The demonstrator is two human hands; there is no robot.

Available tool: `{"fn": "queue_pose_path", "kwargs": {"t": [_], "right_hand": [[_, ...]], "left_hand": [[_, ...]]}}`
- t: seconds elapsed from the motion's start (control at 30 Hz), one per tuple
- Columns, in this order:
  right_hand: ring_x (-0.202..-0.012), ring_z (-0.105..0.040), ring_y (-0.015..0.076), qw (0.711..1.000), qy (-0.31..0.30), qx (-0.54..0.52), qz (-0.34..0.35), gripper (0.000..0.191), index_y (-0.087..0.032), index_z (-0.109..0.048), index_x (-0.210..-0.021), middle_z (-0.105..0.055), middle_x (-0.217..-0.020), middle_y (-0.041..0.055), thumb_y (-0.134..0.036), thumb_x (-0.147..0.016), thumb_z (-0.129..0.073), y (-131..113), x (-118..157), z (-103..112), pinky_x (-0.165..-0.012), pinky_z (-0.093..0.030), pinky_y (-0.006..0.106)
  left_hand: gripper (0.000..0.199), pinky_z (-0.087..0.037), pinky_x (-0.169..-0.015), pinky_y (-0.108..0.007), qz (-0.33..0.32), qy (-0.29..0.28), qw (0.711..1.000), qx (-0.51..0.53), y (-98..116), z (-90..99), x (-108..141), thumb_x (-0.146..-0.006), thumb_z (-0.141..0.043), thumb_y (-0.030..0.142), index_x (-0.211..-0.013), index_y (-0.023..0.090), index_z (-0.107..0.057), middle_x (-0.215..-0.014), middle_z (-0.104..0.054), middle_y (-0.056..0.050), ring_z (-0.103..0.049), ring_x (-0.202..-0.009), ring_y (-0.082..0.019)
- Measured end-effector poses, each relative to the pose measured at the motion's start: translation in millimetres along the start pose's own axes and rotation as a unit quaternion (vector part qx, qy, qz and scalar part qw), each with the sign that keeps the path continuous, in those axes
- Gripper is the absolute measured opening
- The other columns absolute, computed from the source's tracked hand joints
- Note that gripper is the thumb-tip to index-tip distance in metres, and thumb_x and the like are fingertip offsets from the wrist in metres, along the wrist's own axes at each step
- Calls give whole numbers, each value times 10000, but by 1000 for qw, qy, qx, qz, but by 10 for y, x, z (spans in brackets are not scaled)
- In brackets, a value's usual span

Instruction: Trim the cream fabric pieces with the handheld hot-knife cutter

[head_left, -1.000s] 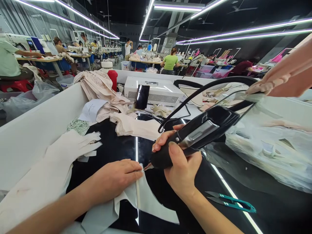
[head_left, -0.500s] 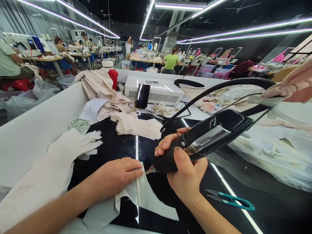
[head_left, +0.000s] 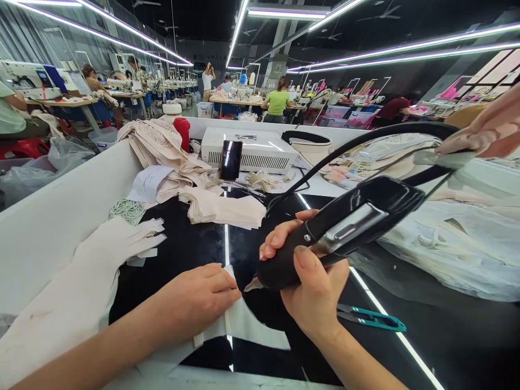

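My right hand [head_left: 311,271] is wrapped round a black corded handheld tool [head_left: 345,216] with a metal lever on its side and a small pointed metal tip. The tip points left, just short of my left hand [head_left: 207,298]. With curled fingers, my left hand pinches the upper end of a pale, curved fabric piece [head_left: 255,327]; the thumb is mostly hidden. This piece lies on the glossy black work surface [head_left: 170,260], a narrow strip running down it. Right of my right wrist lie teal thread snips [head_left: 377,319].
Pale fabric pieces [head_left: 77,281] lie at left, a folded stack [head_left: 227,208] ahead. Behind stand a phone [head_left: 231,160] and a white vented box [head_left: 252,149]. Clear plastic bags [head_left: 442,249] sit at right. The tool's cable [head_left: 357,138] arches to a blurred pinkish shape upper right.
My left fingers, flatter on the fabric before, are now curled at its upper end. The tool's tip is apart from the fabric edge. The view has shifted slightly.
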State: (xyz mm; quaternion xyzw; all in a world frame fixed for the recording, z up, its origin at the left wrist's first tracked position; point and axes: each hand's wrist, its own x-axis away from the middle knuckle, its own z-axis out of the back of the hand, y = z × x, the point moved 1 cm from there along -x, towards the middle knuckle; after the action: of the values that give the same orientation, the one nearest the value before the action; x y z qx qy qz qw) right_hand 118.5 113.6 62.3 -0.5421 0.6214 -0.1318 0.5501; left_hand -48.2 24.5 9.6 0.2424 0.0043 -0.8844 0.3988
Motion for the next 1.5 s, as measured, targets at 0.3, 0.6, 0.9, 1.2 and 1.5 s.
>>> {"fn": "queue_pose_path", "kwargs": {"t": [0.3,0.6,0.9,1.2,1.5], "right_hand": [[-624,-622,131,1000,-12,-8,-4,376,-277,-591,-1144,-665,-792,-47,-422,-885,-822,30,52,-26,-600,-531,284],[-627,-634,124,1000,-15,-21,-6,361,-272,-596,-1155,-674,-803,-48,-391,-896,-818,64,98,-62,-601,-545,274],[-620,-629,139,1000,-5,-1,-1,335,-269,-591,-1142,-671,-796,-49,-376,-902,-799,-4,82,-35,-591,-538,297],[-618,-633,139,1000,-8,-7,-8,355,-268,-587,-1148,-668,-788,-47,-378,-894,-809,-8,160,-46,-592,-547,295],[-589,-619,146,1000,9,9,-5,363,-278,-606,-1127,-671,-765,-50,-416,-876,-827,-177,131,27,-563,-528,298]], "left_hand": [[249,-571,-952,-327,9,-25,1000,8,1,-44,55,-1013,-497,6,-1134,153,-657,-1109,-700,-75,-670,-970,-191],[319,-572,-999,-378,2,-41,999,0,14,-35,80,-970,-495,-24,-1198,144,-643,-1181,-676,-95,-661,-1032,-220],[318,-537,-1086,-455,-17,-57,997,-47,69,28,96,-1002,-502,47,-1280,145,-621,-1244,-685,-132,-663,-1143,-261],[289,-556,-1072,-483,-18,-53,996,-62,96,21,118,-1046,-509,96,-1301,171,-622,-1254,-692,-132,-677,-1170,-267],[374,-523,-1118,-541,-16,-64,997,-52,76,66,158,-989,-472,18,-1303,165,-611,-1326,-682,-144,-666,-1246,-285]]}}
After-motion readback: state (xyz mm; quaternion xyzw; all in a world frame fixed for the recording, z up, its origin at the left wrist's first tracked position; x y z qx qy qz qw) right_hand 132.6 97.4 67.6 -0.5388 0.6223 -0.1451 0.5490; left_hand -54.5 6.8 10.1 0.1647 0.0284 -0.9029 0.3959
